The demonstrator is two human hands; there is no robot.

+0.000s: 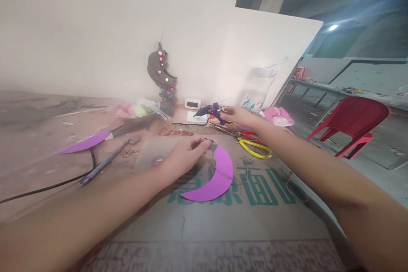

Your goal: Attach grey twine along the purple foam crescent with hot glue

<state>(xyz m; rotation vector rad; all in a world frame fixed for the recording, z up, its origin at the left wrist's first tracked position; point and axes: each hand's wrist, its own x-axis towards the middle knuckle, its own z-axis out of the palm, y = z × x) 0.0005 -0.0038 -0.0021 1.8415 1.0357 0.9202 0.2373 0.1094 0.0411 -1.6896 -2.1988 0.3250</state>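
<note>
My left hand pinches the upper tip of a purple crescent-shaped cutout, where grey cord is wrapped round it. A loose length of cord trails from there across the crescent and the cardboard. Farther back, my right hand has its fingers closed at the rear of a dark blue hot glue gun, whose nozzle points left. Just in front of that hand lie yellow-handled scissors and a red-handled tool.
Printed cardboard covers the near table. At left lie another purple cutout, a pen and a black cable. A decorated dark crescent, a small digital clock and a clear jar stand along the wall. A red chair is at right.
</note>
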